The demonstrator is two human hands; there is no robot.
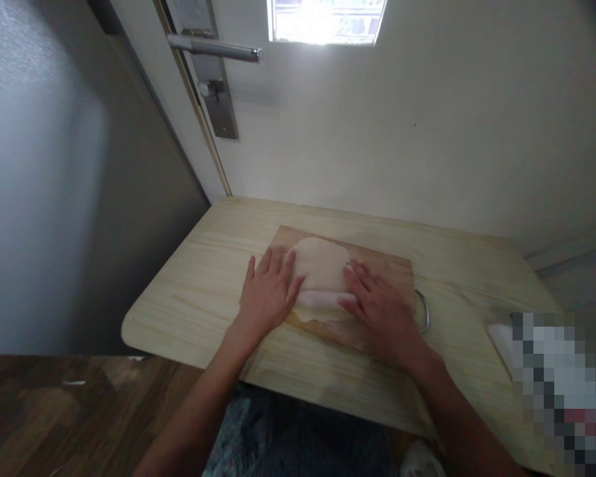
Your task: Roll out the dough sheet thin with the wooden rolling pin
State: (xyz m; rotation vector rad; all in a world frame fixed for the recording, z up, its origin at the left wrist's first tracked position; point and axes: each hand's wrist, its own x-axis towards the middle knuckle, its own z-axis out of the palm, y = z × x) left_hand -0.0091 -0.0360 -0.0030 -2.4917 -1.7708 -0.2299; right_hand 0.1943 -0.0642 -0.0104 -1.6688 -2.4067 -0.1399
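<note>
A flat, pale sheet of dough (322, 265) lies on a brown wooden cutting board (387, 268) in the middle of a light wooden table (198, 291). A light rolling pin (322, 299) lies across the near part of the dough. My left hand (268, 291) rests flat on the pin's left end, fingers stretched out. My right hand (380, 308) lies flat on its right end, fingers stretched out too. Most of the pin is hidden under my hands.
A metal ring handle (424, 310) sticks out at the board's right side. A white door with a metal lever handle (213, 48) stands at the back left. A white object (501, 338) lies by a blurred patch at the right edge. Wood floor shows on the left.
</note>
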